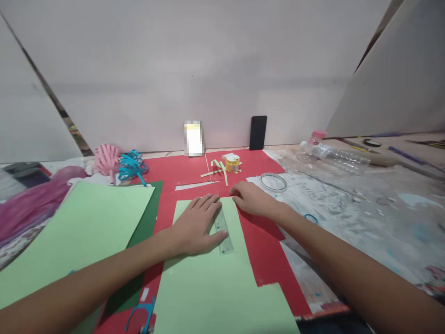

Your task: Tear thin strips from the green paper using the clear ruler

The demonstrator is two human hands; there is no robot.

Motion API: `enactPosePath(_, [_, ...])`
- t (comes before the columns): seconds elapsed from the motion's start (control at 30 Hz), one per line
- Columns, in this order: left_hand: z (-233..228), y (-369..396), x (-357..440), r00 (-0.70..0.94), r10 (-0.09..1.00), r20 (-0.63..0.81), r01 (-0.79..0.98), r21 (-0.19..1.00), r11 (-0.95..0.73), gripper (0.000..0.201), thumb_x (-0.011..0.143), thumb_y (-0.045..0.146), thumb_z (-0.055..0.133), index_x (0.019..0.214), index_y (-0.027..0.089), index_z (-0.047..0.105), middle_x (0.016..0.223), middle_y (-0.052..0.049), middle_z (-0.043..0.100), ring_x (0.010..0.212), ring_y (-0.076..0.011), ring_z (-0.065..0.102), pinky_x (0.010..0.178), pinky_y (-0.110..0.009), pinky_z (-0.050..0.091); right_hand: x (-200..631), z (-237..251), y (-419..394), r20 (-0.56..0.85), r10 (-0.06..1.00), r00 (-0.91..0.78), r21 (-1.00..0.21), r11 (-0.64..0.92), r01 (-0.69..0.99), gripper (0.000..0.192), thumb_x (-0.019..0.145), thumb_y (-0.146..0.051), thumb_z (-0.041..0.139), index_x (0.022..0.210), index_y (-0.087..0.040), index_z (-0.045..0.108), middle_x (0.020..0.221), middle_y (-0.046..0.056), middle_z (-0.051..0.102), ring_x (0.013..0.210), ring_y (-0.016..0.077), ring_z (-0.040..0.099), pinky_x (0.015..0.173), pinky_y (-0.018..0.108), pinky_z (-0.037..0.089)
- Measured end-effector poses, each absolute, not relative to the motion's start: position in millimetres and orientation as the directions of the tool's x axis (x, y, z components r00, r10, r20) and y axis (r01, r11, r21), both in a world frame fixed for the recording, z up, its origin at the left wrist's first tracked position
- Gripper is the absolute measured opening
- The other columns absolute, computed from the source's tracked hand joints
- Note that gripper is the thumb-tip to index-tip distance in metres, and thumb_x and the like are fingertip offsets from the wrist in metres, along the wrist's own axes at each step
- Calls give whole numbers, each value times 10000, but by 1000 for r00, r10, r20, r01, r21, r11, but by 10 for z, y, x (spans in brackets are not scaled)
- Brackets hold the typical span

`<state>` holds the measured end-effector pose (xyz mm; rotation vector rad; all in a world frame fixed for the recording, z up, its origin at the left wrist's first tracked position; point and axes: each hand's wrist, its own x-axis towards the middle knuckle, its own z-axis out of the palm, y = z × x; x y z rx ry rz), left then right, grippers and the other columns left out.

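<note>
A light green sheet of paper [222,292] with a stepped right edge lies in front of me on red paper [267,250]. My left hand [199,225] rests flat on it, fingers spread. The thumb and fingertips press a clear ruler [224,239], which lies lengthwise on the sheet and is partly covered by the hand. At the sheet's far right corner is my right hand [253,198], its fingers bent and drawn together. What its fingertips hold, if anything, is hidden.
Beyond my hands stand a yellow tub [232,163] amid pale paper strips and a dark phone [258,133] against the wall. To the right are a tape ring [274,182] and a plastic bottle [340,157]. Leftward lie more green sheets [93,222] and blue paper fringe [132,165].
</note>
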<state>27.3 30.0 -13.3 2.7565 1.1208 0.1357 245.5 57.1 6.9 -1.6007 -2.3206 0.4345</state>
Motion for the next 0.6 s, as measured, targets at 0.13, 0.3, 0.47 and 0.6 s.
enactPosePath(0.13, [-220,273,293,682,731,5,714,209,-668,776,913,671,321,1507,173,295,1593,-103,179,1457,-356,141,1168,-570,137,2448,68,579,29,952,-303,-377,291,879,131,818,-138,516,804,-156,645,839,93,695,748,190,592,632,267,364])
enactPosePath(0.3, [-248,220,307,686,727,3,706,236,-667,772,905,682,320,1502,193,318,1585,-100,210,1455,-377,124,1160,-614,128,2415,38,600,4,964,-267,-442,241,864,93,801,-160,533,796,-175,624,800,60,684,700,170,571,589,259,350])
enactPosePath(0.47, [-252,220,289,700,714,31,684,261,-681,747,891,670,381,1496,235,327,1582,-75,234,1453,-362,159,1172,-585,152,2421,-22,614,28,969,-243,-453,230,861,78,788,-181,527,735,-178,584,732,48,665,647,162,548,564,267,323])
enactPosePath(0.6, [-231,209,273,718,696,29,670,245,-701,703,880,672,412,1463,283,376,1591,-53,214,1451,-378,149,1166,-595,156,2439,-24,607,-5,963,-268,-484,232,844,95,794,-196,515,739,-182,592,720,29,663,628,151,543,556,264,326])
